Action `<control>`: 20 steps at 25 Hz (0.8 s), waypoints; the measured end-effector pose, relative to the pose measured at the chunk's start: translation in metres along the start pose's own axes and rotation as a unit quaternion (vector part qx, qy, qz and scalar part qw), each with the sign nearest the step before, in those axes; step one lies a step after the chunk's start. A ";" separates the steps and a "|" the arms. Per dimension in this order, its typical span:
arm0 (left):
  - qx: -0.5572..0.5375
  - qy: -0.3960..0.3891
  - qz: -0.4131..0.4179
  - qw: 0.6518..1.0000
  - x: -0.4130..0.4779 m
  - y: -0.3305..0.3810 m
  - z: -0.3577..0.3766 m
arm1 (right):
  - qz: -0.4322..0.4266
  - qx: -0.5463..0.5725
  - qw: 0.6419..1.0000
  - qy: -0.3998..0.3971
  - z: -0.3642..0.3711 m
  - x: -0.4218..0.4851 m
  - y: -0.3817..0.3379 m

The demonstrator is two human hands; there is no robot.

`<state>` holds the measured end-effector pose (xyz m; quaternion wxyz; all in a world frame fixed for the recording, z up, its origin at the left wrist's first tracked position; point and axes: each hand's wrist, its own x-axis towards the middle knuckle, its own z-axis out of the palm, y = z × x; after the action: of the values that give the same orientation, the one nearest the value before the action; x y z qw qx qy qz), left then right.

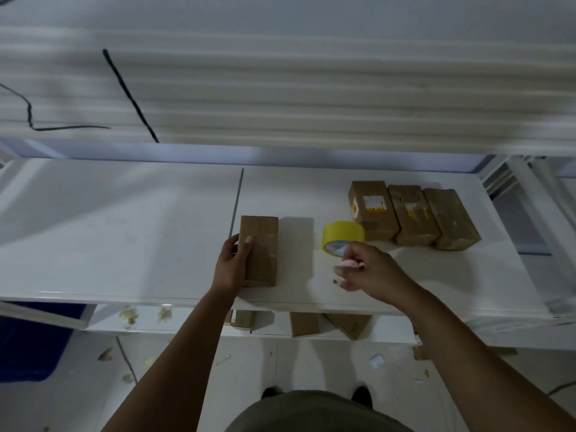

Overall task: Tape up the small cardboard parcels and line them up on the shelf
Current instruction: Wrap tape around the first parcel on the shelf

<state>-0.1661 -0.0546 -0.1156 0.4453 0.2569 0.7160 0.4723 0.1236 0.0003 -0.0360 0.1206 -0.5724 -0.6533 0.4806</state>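
Here we are at the white shelf [124, 229], and the left hand [232, 263] is on a brown cardboard parcel [261, 249] lying flat near the front edge, about midway along. The thumb lies over the top face and the fingers [230, 246] curl round the parcel's left side, so that's a firm hold. The parcel's long side runs from the front edge toward the back.

Over to the right hand [371, 269]: it hovers above the shelf, just in front of the yellow tape roll [341, 233], which is tilted with its open core facing forward. The hand's fingers are bunched and blurred, right at the roll's front rim. Are they pinching the tape end? I cannot tell.

Behind and to the right of the roll, toward the right back corner, there's a row of 3 parcels [413, 215], side by side and touching. The leftmost one [372, 210] carries a white and yellow label on top, and the roll sits just beside its front corner.

Below the front edge, a lower shelf [187, 330] holds more cardboard pieces [304, 324]. A blue bin [31, 341] sits at the far left, and small scraps dot the floor [249, 363].
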 end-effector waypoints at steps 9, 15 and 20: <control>0.017 -0.011 0.015 1.000 -0.005 0.004 -0.002 | -0.016 0.101 0.987 0.125 0.082 0.062 -0.066; 0.011 -0.003 0.021 1.000 -0.005 0.004 0.000 | -0.038 -0.055 0.997 0.026 0.101 0.057 -0.041; -0.015 -0.005 0.014 1.000 -0.003 0.003 -0.002 | -0.011 -0.101 0.995 -0.015 0.084 0.048 -0.015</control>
<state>-0.1665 -0.0565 -0.1117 0.4457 0.2627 0.7031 0.4879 0.0395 0.0023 -0.0860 0.0580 -0.5672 -0.7066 0.4192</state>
